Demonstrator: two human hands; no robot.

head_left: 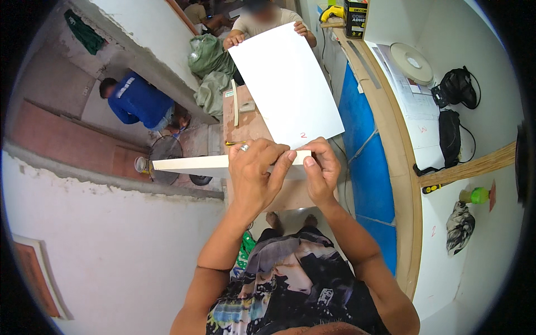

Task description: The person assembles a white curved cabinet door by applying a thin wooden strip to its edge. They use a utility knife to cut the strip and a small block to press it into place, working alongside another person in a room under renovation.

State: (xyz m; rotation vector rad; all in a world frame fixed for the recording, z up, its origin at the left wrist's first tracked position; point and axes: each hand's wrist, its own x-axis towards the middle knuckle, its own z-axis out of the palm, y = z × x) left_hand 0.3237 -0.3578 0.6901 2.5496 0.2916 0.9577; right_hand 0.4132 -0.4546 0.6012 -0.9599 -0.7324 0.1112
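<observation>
Both my hands hold a pale board (192, 163), seen edge-on, its narrow edge facing up and its left end sticking out well past my left hand. My left hand (254, 170), with a ring, wraps over the board, its thumb pointing at the edge. Pinching the right end is my right hand (321, 174), thumb on the near side and fingers behind. Whether something small sits between my fingertips is hidden. Just beyond my hands, a large white panel (287, 84) with a red mark is held at its far edge by a person opposite.
A brown worktable (245, 128) lies below, with a thin pale strip (235, 103) on it. At the right runs a long counter (405, 151) with blue panels, holding a round lid (412, 62), black bags and a can (355, 19). Another person (139, 100) crouches at the left.
</observation>
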